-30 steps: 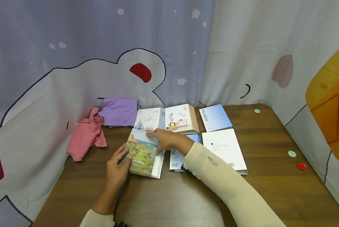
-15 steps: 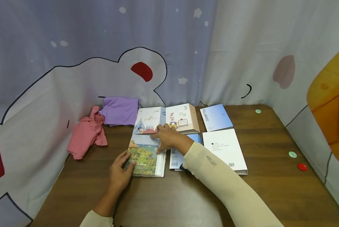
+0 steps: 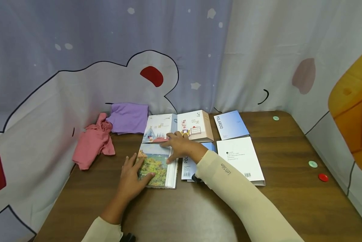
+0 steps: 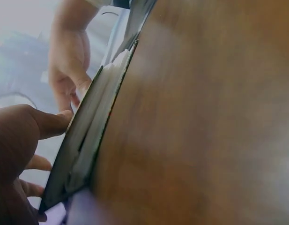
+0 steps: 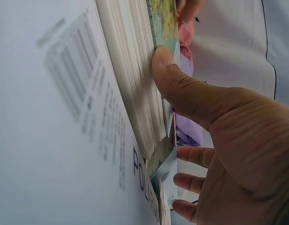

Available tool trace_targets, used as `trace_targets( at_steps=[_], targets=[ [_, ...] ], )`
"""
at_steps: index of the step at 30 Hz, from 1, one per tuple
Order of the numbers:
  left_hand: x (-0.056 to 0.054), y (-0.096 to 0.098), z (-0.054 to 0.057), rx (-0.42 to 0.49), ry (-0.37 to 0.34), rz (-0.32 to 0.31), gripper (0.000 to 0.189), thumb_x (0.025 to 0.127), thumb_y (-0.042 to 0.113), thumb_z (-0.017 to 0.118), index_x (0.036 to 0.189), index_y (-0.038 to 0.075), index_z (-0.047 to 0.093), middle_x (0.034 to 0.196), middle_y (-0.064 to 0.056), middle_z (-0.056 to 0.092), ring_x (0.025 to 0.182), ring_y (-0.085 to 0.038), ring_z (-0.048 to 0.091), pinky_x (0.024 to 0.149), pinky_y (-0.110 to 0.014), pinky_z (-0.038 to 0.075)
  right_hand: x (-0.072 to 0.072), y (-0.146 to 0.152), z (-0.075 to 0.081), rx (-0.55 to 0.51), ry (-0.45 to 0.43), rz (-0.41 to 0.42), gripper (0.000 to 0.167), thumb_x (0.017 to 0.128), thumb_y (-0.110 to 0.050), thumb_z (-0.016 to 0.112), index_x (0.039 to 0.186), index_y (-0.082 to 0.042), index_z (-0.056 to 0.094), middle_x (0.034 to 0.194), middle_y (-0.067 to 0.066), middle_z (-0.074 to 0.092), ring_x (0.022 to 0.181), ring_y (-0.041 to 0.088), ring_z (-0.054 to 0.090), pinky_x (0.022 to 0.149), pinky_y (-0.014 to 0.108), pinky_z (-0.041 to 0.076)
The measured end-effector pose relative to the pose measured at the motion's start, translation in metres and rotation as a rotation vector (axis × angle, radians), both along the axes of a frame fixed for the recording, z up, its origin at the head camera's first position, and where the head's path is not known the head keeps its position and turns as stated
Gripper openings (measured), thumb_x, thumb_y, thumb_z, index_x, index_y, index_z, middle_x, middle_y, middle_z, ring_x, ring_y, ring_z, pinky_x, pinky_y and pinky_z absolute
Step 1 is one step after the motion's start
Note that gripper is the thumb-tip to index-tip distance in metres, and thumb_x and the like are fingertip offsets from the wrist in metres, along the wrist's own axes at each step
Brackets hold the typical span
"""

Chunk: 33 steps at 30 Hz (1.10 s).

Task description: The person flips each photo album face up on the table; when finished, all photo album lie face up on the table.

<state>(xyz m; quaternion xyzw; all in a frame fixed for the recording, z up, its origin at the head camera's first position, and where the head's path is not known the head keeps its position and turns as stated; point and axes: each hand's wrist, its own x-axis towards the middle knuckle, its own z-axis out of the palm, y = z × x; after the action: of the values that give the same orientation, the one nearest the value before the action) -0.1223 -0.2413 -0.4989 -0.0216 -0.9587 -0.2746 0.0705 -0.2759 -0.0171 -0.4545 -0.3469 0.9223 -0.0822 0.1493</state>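
Note:
A photo album (image 3: pixel 156 168) with a tree-and-sea cover lies on the brown table, its pale page edges facing right. My left hand (image 3: pixel 132 179) lies over the album's left side, fingers spread and thumb extended across the cover. In the left wrist view its fingers (image 4: pixel 55 124) touch the cover's edge. My right hand (image 3: pixel 182 146) reaches over the album's upper right corner. The right wrist view has that thumb (image 5: pixel 170 70) pressed on the cover's edge, while the other fingers extend apart from it, over the illustrated white album (image 3: pixel 159 126) behind.
Beside that album stands a matching one (image 3: pixel 193 122). To the right lie a blue POLAROID album (image 3: pixel 230 124), a white album (image 3: pixel 240 156) and another POLAROID one (image 3: pixel 188 169), partly covered. Pink cloth (image 3: pixel 93 144) and purple cloth (image 3: pixel 129 117) lie left. Small discs, one red (image 3: pixel 323 177), dot the right side.
The photo album has turned straighter and moved slightly toward me, uncovering the illustrated album behind. My left fingers have loosened from its left edge and spread over the cover.

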Motion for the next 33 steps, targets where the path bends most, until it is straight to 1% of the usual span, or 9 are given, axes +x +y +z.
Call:
trace_targets(
  at_steps=[4,9,12,15,18,21,24,31,33],
  targets=[
    [-0.008,0.012,0.008,-0.069,0.030,-0.026,0.082,0.094,0.045,0.085,0.158,0.004,0.056,0.173,-0.034,0.034,0.162,-0.065,0.019,0.118,-0.091,0.018,0.000,0.004,0.004,-0.010,-0.032,-0.005,0.089,0.087,-0.059,0.088,0.165,-0.042,0.048,0.184,0.007,0.022,0.168,0.038,0.023,0.131,0.068,0.025],
    [-0.013,0.031,0.015,-0.068,0.094,-0.071,0.081,0.094,0.046,0.085,0.156,0.003,0.058,0.170,-0.032,0.040,0.162,-0.064,0.022,0.119,-0.091,0.019,-0.001,0.020,0.021,-0.017,-0.100,-0.032,0.086,0.090,-0.055,0.087,0.165,-0.040,0.048,0.185,0.008,0.017,0.171,0.042,0.013,0.133,0.075,0.015],
    [-0.015,0.041,0.020,-0.059,0.134,-0.102,0.080,0.093,0.045,0.087,0.155,0.002,0.060,0.168,-0.031,0.044,0.161,-0.064,0.025,0.119,-0.090,0.022,-0.002,0.034,0.033,-0.025,-0.144,-0.046,0.085,0.091,-0.055,0.086,0.166,-0.039,0.047,0.186,0.008,0.015,0.172,0.043,0.010,0.132,0.077,0.015],
    [-0.018,0.052,0.025,-0.051,0.164,-0.139,0.079,0.090,0.042,0.089,0.152,0.002,0.062,0.165,-0.030,0.049,0.158,-0.065,0.030,0.120,-0.088,0.026,-0.003,0.049,0.041,-0.074,-0.189,-0.078,0.086,0.092,-0.050,0.088,0.166,-0.035,0.048,0.185,0.010,0.017,0.171,0.045,0.011,0.131,0.077,0.017],
    [-0.022,0.065,0.030,-0.030,0.170,-0.191,0.079,0.089,0.040,0.090,0.152,0.001,0.063,0.164,-0.030,0.051,0.156,-0.066,0.034,0.120,-0.084,0.031,-0.005,0.066,0.046,-0.144,-0.196,-0.119,0.084,0.092,-0.042,0.090,0.165,-0.029,0.051,0.182,0.015,0.026,0.169,0.046,0.020,0.130,0.074,0.026],
    [-0.023,0.080,0.034,0.001,0.132,-0.247,0.079,0.092,0.040,0.089,0.154,0.001,0.060,0.166,-0.029,0.049,0.157,-0.063,0.034,0.121,-0.082,0.034,-0.007,0.085,0.050,-0.191,-0.183,-0.152,0.080,0.092,-0.037,0.090,0.163,-0.023,0.055,0.173,0.019,0.039,0.162,0.045,0.034,0.128,0.068,0.036],
    [-0.023,0.095,0.033,0.025,0.079,-0.297,0.080,0.094,0.041,0.087,0.158,0.003,0.057,0.170,-0.027,0.044,0.161,-0.059,0.031,0.123,-0.078,0.035,-0.011,0.104,0.052,-0.201,-0.187,-0.163,0.075,0.094,-0.036,0.089,0.160,-0.018,0.058,0.166,0.021,0.048,0.156,0.044,0.045,0.126,0.064,0.041],
    [-0.029,0.126,0.026,0.029,0.108,-0.425,0.082,0.091,0.041,0.090,0.156,0.002,0.059,0.167,-0.028,0.046,0.157,-0.055,0.040,0.122,-0.075,0.039,-0.018,0.144,0.053,-0.183,-0.269,-0.153,0.063,0.098,-0.031,0.084,0.153,-0.009,0.064,0.150,0.024,0.066,0.142,0.044,0.062,0.115,0.060,0.054],
    [-0.029,0.134,0.026,0.018,0.094,-0.447,0.083,0.090,0.043,0.090,0.157,0.004,0.058,0.168,-0.026,0.046,0.157,-0.053,0.041,0.123,-0.072,0.040,-0.019,0.152,0.051,-0.182,-0.281,-0.136,0.060,0.098,-0.030,0.084,0.151,-0.007,0.066,0.148,0.023,0.068,0.139,0.042,0.065,0.114,0.058,0.055]
  ],
)
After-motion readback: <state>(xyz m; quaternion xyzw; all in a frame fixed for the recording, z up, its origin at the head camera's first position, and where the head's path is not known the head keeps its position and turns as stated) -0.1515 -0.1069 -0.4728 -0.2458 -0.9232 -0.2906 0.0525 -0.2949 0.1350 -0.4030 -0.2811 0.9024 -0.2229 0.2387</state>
